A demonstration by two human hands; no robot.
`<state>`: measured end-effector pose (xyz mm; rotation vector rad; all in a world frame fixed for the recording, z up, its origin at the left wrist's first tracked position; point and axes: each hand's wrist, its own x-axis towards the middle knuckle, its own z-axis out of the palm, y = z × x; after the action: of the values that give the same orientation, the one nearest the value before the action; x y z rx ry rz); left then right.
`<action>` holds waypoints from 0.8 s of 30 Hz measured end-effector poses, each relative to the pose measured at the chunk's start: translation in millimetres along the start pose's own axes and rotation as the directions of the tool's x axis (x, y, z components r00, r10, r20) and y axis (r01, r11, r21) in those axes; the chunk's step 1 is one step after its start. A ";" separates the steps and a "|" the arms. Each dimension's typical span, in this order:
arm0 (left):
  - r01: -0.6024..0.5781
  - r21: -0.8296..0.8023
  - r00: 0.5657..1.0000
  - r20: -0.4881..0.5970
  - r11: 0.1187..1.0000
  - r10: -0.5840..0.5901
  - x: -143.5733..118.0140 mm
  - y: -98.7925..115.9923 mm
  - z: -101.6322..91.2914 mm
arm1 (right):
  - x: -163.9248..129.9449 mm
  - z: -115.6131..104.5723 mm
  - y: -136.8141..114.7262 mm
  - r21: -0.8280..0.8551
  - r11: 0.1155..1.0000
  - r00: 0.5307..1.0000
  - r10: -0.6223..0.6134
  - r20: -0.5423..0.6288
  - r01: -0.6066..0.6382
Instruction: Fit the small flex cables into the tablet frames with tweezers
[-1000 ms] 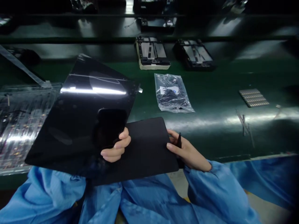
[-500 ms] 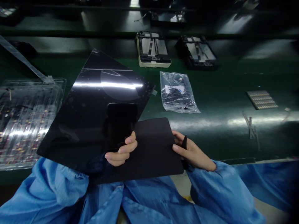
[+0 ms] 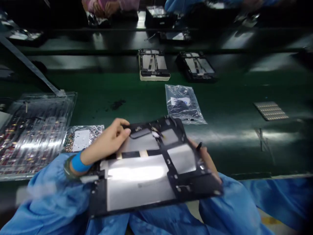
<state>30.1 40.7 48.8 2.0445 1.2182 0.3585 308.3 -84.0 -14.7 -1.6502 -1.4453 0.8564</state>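
Black frame [image 3: 156, 163] with silvery panels: our left hand [image 3: 110, 140] pinches its far edge, our right hand [image 3: 207, 160] grips underneath.

text: none was legible | plastic bag [image 3: 182, 103]: white label with a blue mark, too blurred to read | panel frame [image 3: 151, 166]: no print could be made out

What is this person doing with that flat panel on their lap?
A person in a blue smock holds a tablet-like panel with its open inner side up. The left hand grips its far edge; the right hand supports the right side from beneath, with a thin black tool between the fingers. Two similar panels lie on the green belt.
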 end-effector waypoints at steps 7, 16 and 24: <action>-0.056 0.174 0.979 -0.184 0.983 0.088 -11.4 1.4 7.8 | -1.6 -9.8 -18.1 0.335 0.930 0.986 0.118 0.121 -0.153; -0.028 0.158 0.757 -0.641 0.987 0.124 -11.5 -17.8 -11.9 | 169.7 2.5 -83.0 0.512 0.859 0.993 0.080 -0.092 -0.021; -0.013 0.112 0.783 -0.617 0.994 0.080 -7.6 -44.4 -8.3 | 338.2 65.6 -144.5 -0.160 0.985 0.995 0.056 -0.080 -0.069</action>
<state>-7.3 51.0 24.4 2.1145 1.5911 1.0871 226.9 268.0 80.4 -1.8382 -1.4496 0.7177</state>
